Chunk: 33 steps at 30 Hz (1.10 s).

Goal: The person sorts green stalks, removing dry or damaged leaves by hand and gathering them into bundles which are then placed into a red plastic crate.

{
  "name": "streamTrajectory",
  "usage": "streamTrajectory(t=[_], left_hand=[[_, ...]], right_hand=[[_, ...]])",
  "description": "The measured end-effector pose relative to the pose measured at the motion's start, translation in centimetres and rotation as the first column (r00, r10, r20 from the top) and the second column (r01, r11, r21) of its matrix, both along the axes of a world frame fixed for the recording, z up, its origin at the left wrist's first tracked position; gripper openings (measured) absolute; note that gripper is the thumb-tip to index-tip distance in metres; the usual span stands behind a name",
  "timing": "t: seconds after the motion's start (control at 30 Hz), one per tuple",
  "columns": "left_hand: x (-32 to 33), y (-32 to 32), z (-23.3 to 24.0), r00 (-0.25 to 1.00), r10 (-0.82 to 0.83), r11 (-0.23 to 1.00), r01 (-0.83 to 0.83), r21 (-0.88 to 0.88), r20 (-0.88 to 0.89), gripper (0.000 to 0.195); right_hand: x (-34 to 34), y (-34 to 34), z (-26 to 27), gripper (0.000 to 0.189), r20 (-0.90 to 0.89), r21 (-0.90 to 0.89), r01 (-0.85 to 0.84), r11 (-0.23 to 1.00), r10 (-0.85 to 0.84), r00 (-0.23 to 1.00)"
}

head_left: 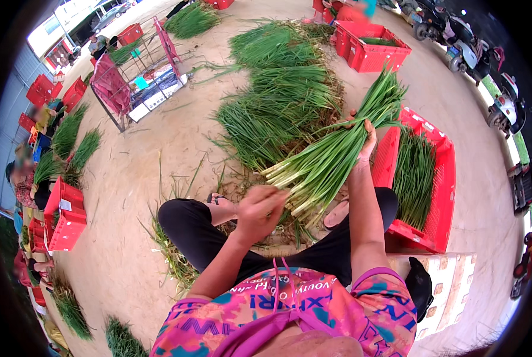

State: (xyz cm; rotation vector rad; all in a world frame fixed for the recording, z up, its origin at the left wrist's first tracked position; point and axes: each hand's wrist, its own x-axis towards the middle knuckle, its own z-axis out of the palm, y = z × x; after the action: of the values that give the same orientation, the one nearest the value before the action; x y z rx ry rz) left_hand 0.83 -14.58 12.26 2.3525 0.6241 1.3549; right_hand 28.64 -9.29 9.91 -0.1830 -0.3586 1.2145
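A thick bunch of Chinese chives (pixel 333 160) slants in front of me, pale stem ends toward the lower left and leaf tips toward the upper right. My right hand (pixel 365 140) is wrapped around it near the leafy part. Beside the pale ends, my left hand (pixel 261 212) is blurred, with its fingers bent; whether it pinches a stalk is unclear. Beyond the bunch, a long heap of chives (pixel 279 102) lies on the ground. At my right, a tilted red plastic crate (pixel 444 178) holds more chives (pixel 413 178) lined up lengthwise.
Loose leaf scraps (pixel 176 254) litter the ground around my feet. Another red crate (pixel 373 53) stands at the far right, near a person. A metal-framed cart (pixel 154 98) is ahead on the left. People sit among crates along the left side, and scooters (pixel 467 58) line the right.
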Motion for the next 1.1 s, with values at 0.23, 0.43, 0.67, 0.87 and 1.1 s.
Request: streamTrajectory(t=[0.23, 0.43, 0.67, 0.87, 1.1], left_hand=[[5.3, -1.8, -1.4, 0.979, 0.057, 0.972, -0.099, -0.213, -0.194, 0.025], [7.7, -1.3, -2.6, 0.997, 0.009, 0.891, -0.040, -0.453, -0.070, 0.019], [8.0, 0.0, -3.7, 0.993, 0.074, 0.832, -0.014, -0.554, 0.087, 0.014], [8.0, 0.6, -2.4, 0.919, 0.149, 0.308, 0.308, -0.900, 0.365, 0.013], [9.1, 0.9, -1.2, 0.860, 0.200, 0.315, 0.397, -0.862, 0.469, 0.014]], right_hand=[[4.1, -2.5, 0.0, 0.040, 0.047, 0.024, 0.087, 0.996, -0.088, 0.995], [5.2, -3.1, -0.2, 0.041, -0.023, -0.014, 0.146, 0.989, -0.147, 0.989], [5.5, -3.6, -0.6, 0.039, -0.012, -0.097, 0.231, 0.968, -0.233, 0.972], [6.6, -4.0, -1.5, 0.038, -0.062, -0.107, 0.291, 0.951, -0.299, 0.952], [8.2, -4.2, -0.3, 0.043, -0.081, -0.039, 0.351, 0.935, -0.353, 0.932]])
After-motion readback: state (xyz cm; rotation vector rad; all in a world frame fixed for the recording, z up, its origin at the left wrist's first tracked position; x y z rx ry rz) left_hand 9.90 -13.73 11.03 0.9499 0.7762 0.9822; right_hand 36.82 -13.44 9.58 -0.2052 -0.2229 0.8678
